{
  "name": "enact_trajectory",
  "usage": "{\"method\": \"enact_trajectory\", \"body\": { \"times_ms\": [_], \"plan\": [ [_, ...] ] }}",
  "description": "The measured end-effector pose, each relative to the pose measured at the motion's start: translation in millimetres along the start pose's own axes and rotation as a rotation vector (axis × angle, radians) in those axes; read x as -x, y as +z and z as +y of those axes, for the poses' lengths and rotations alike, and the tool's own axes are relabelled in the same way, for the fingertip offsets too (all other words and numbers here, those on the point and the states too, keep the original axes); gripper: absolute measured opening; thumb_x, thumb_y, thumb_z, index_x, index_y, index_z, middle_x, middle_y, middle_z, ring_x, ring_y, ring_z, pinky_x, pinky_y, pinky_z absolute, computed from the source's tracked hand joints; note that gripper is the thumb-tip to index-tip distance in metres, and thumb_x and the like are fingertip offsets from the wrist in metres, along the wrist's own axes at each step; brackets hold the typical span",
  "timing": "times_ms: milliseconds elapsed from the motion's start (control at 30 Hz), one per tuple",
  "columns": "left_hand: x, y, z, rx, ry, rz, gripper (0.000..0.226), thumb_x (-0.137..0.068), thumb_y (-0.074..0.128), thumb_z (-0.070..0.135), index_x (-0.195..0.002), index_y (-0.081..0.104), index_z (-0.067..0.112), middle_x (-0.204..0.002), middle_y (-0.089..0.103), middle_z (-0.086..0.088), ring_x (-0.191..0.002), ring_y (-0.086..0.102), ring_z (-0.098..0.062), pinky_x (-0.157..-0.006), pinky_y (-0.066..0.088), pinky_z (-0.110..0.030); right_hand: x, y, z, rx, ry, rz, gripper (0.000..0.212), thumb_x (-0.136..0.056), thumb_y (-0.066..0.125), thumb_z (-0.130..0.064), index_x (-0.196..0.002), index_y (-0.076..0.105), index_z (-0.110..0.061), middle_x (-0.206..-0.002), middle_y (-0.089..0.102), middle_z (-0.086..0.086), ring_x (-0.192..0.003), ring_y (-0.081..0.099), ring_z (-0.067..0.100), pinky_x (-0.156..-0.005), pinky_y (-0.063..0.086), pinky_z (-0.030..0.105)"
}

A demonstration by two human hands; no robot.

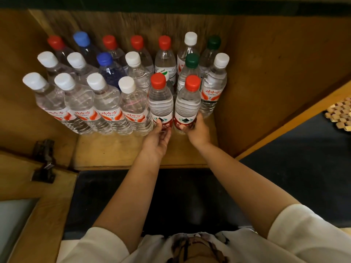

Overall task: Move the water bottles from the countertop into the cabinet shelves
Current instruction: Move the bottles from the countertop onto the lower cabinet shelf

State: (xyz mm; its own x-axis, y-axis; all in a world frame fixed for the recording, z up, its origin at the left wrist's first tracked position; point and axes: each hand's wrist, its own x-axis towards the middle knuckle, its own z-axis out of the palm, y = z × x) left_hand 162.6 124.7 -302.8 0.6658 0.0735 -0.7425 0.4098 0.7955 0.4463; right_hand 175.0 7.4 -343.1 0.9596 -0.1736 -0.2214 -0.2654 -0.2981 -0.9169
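At frame centre, the left hand (158,136) and right hand (196,130) each grasp a clear plastic red-capped water bottle (161,103) (188,106) standing upright on the wooden cabinet shelf (117,149), apparently being placed, so releasing and withdrawing should come next.

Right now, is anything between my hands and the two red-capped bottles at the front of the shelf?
Nothing visible. The left hand touches the left red-capped bottle, and the right hand grips the right red-capped bottle, both standing on the cabinet shelf.

Capped water bottles (106,88) stand upright in rows on the cabinet shelf (121,149)
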Motion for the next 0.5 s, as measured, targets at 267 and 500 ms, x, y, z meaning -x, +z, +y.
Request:
{"method": "enact_trajectory", "body": {
  "times_ms": [267,500],
  "plan": [
    [21,-8,-29,-0.273,-0.031,-0.015,0.027,-0.093,0.052,0.013,-0.12,0.053,0.007,-0.11,0.059,-0.011,-0.111,0.056,-0.026,-0.088,0.048,-0.033,41,-37,14,0.184,0.192,-0.364,0.081,-0.087,0.059,-0.036,-0.148,0.006,-0.025,-0.153,0.024,0.002,-0.139,0.026,0.022,-0.108,0.027,0.037],
    [63,17,-82,-0.602,0.136,-0.118,0.023,-0.092,0.047,0.007,-0.096,0.061,0.025,-0.116,0.06,0.005,-0.109,0.056,-0.014,-0.09,0.047,-0.035,100,-129,35,0.309,0.053,-0.845,0.045,-0.089,0.058,-0.026,-0.132,0.045,-0.024,-0.124,0.055,-0.001,-0.107,0.056,0.008,-0.092,0.045,0.022]
  ]
}}
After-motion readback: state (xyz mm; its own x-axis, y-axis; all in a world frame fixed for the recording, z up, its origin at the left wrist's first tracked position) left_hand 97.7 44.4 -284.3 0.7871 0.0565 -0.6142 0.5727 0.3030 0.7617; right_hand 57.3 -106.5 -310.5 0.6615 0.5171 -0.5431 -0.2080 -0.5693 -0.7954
